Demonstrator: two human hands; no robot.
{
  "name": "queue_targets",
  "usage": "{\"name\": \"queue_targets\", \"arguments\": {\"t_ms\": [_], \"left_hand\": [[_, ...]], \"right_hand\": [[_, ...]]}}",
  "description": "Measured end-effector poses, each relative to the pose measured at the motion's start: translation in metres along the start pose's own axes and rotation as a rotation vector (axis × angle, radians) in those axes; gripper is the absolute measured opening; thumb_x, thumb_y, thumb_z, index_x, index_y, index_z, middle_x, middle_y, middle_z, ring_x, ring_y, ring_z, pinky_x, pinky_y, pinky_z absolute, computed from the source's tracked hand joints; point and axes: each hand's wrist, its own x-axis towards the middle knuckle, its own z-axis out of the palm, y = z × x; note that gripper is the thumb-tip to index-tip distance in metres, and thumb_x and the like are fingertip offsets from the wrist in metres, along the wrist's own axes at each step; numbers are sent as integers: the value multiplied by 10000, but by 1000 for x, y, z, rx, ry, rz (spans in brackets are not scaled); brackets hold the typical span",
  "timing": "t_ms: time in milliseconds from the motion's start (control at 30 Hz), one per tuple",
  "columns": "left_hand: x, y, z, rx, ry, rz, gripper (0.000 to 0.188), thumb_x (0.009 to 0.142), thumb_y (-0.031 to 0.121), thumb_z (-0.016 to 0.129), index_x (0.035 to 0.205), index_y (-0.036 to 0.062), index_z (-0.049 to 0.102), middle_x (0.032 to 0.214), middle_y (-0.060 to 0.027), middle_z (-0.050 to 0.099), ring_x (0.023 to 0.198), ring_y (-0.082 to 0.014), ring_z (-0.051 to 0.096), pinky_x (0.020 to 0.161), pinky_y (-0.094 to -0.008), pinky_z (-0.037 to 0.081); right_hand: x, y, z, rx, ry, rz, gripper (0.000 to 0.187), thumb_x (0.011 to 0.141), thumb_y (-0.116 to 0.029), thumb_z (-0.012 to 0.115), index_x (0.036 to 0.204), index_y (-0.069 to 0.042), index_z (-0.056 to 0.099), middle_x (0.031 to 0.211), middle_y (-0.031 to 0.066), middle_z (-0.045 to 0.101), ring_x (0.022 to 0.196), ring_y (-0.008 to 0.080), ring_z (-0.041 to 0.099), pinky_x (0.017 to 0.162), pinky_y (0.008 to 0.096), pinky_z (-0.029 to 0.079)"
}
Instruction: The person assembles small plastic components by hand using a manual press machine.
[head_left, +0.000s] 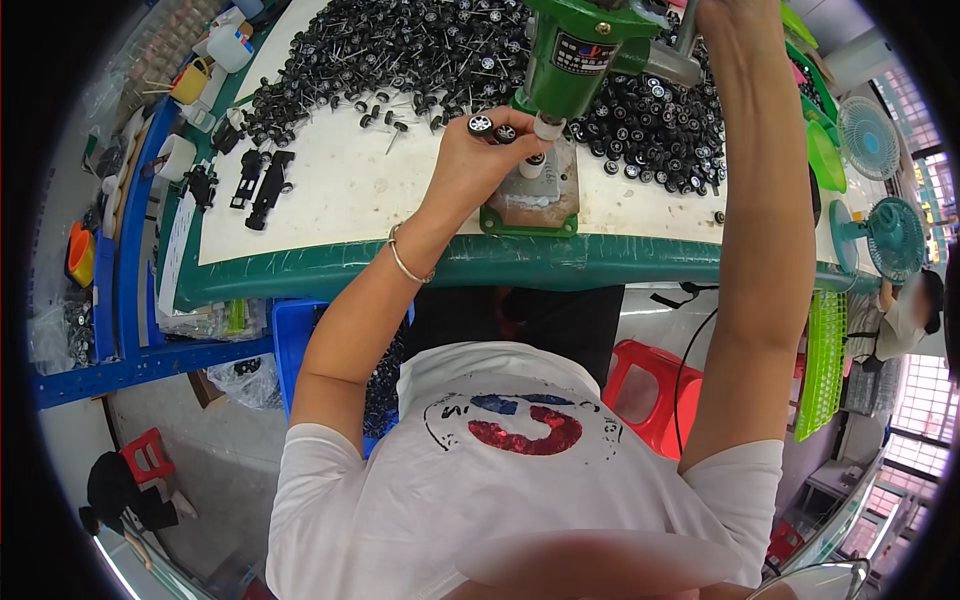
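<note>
Left hand: grip pinching 2 black toy wheels just beside the white tip of the green hand press | Right hand: at the press lever, cropped by the upper edge, grip state cannot be told | Bench: loose wheels heaped right of the press, wheel-and-axle pieces heaped left

The green press bears a dark printed label; the white shirt, lettering.
</note>
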Motion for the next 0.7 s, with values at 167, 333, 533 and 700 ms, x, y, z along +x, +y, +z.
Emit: {"name": "queue_targets", "arguments": {"t_ms": [167,333,533,700], "left_hand": [[-2,-3,-1,6,0,9,122,776,83,727,887,35,717,760,-17,680,670,-67,601,617,-223,478],[-1,-3,-1,1,-23,23,119,781,83,721,883,24,710,764,-16,676,675,-62,598,614,-217,473],[0,-9,0,-29,-20,55,128,785,83,719,887,8,703,760,-22,676,670,-61,599,612,-215,475],[-4,2,0,12,-15,-36,156,781,65,717,916,-9,695,767,-28,676,678,-66,603,628,-209,485]], "right_hand": [[-27,-6,4,-24,-53,-319,243,936,-235,567,751,-119,459,537,-90,306,386,24,230,334,205,144],[-38,-5,3,1,-90,-426,251,937,-233,564,747,-112,453,537,-87,307,390,22,235,339,199,156],[-45,1,-5,-15,-117,-570,284,939,-251,558,712,-131,437,530,-84,293,389,28,218,345,207,158],[-66,8,-15,-138,-134,-824,335,947,-291,534,684,-148,383,518,-70,255,391,33,188,345,215,165]]}}
